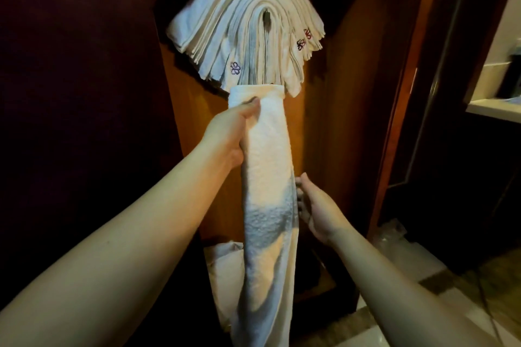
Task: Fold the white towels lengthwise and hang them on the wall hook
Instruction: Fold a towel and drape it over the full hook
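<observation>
Dark wood panel (332, 127) (tiled floor (423, 313) below), hung towels (245, 25)

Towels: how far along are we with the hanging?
Done: a thick stack of folded towels already drapes over the wall hook. In hand: one lengthwise-folded towel, left hand gripping its top, right hand at its edge. Left: hanging it; more white cloth lies below.

Folded white towel (267, 177) hanging upright.

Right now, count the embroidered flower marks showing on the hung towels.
3. One purple mark on the left side of the hung towels; a dark one and a red one on the right. Folds may hide more.
</observation>
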Tool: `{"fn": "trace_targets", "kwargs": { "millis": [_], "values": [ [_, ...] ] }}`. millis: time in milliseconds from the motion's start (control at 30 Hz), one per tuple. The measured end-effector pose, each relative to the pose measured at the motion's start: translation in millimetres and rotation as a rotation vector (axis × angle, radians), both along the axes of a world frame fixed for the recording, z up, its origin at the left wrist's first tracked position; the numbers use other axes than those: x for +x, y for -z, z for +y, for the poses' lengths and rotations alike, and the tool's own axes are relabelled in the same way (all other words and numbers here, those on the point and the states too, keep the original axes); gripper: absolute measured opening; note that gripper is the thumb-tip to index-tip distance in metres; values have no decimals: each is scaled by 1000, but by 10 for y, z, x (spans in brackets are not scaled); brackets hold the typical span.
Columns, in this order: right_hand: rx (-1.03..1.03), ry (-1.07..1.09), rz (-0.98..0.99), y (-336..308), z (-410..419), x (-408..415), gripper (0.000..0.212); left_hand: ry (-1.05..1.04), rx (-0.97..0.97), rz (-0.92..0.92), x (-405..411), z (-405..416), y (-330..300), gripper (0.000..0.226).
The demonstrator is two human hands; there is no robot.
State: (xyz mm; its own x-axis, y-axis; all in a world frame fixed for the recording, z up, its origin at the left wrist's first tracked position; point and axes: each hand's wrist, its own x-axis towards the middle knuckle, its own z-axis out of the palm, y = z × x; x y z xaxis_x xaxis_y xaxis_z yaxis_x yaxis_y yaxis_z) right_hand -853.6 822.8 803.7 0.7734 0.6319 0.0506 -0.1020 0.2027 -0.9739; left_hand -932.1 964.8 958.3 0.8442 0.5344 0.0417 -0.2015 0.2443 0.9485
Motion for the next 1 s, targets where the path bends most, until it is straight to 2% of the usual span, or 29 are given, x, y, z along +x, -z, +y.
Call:
{"fn": "trace_targets", "kwargs": {
  "millis": [67, 200, 400, 567, 867, 1000],
  "values": [
    [-38, 92, -151, 27, 30, -79, 44, -24, -20, -10, 10, 31, -37, 10],
    [-89, 164, -293, 45, 71, -212, 35, -46, -6, -24, 1, 73, -90, 11],
    [-67, 268, -371, 10, 81, -230, 40, -51, 3, -64, -31, 38, -167, 20],
    [-146, 344, -574, -105, 45, -215, 10, -30, 23, -65, -14, 29, -213, 25],
    [-119, 428, -560, -266, -38, -256, 13, -43, 84, -78, 8, 34, -328, 24],
    [-68, 450, -554, -369, -20, -250, 13, -9, 25, -100, -5, 36, -366, 20]
  ]
}}
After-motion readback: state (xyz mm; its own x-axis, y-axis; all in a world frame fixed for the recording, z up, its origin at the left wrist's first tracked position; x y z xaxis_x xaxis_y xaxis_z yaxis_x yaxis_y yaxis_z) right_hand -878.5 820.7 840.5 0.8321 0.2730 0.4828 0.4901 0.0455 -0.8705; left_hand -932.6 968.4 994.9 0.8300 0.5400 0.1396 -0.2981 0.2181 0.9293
